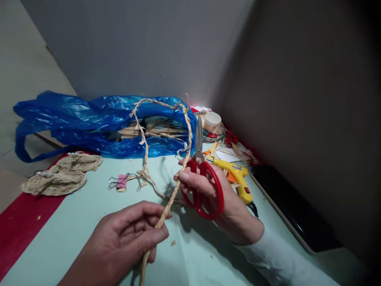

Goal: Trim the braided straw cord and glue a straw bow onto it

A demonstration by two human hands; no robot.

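Observation:
A long braided straw cord point(168, 204) runs up through both hands, then loops over and hangs back down to the table. My left hand point(131, 234) pinches its lower part between thumb and fingers. Farther up, the thumb and fingertips of my right hand point(208, 186) grip the same cord. Red-handled scissors point(210, 192) also sit in my right hand, their handles around the fingers. The scissors' blades point upward and look closed, just right of the cord. Loose fibre ends stick out from the loop's top. The cord's lower end leaves the view.
Behind lies a blue plastic bag point(74, 115) with dry straw strips point(160, 129). Two woven straw pieces point(56, 182) and a pink binder clip point(121, 181) are at left. A yellow glue gun point(235, 171), white cup point(212, 120) and black-screened tablet point(291, 210) are at right.

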